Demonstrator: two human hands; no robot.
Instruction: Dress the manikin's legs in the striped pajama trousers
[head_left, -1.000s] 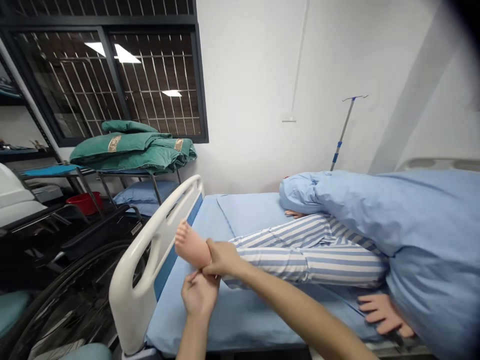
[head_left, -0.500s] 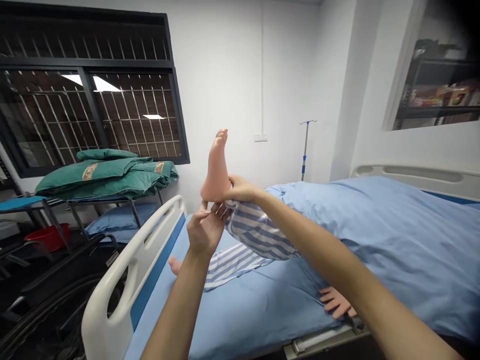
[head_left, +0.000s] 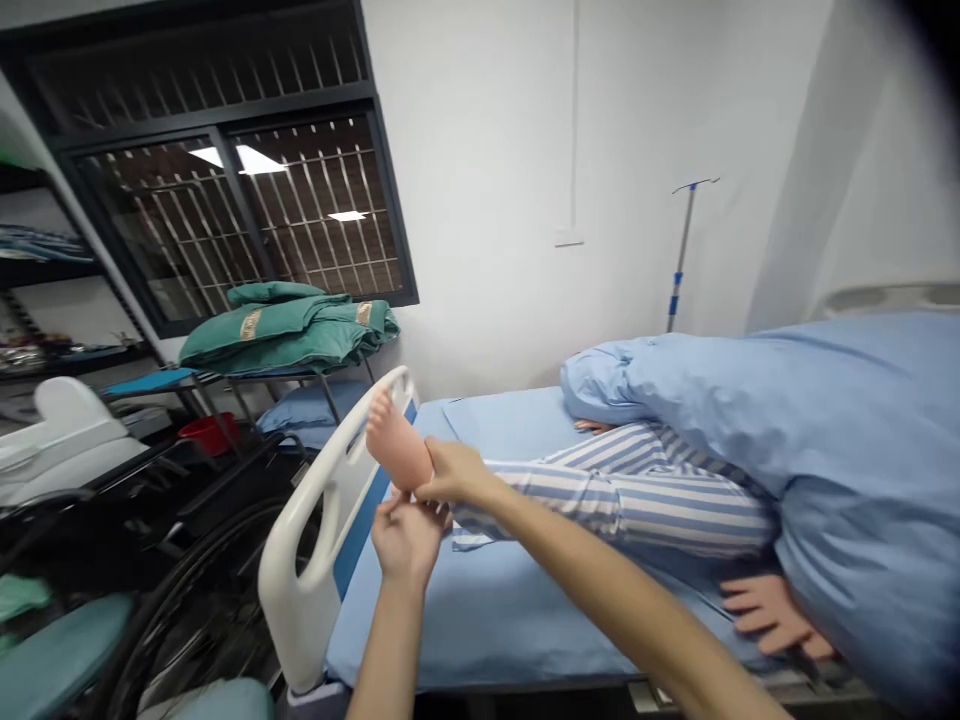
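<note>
A manikin's foot (head_left: 399,447) sticks up at a slant beside the bed's footboard, toes pointing up and left. My right hand (head_left: 456,474) is closed around the ankle from above, at the hem of the blue-and-white striped trousers (head_left: 660,505). Below the heel, my left hand (head_left: 411,535) is palm up, its curled fingers supporting the foot from underneath; some of those fingertips are hidden. The striped leg stretches right, with its upper end under a light blue quilt (head_left: 720,390). One manikin hand (head_left: 776,612) lies palm down near the bed's front edge.
The pale footboard (head_left: 300,530) rises just left of the foot. A wheelchair (head_left: 217,600) stands beyond it. Green folded bedding (head_left: 300,330) is piled on a stand below the barred window. An IV pole (head_left: 681,260) stands behind the bed, and a red bucket (head_left: 210,433) is at left.
Both hands have brought the manikin's foot lower, toward the footboard, and its leg is straighter. The foot now leans left. The quilt lies farther back, showing more trouser. My view has turned left.
</note>
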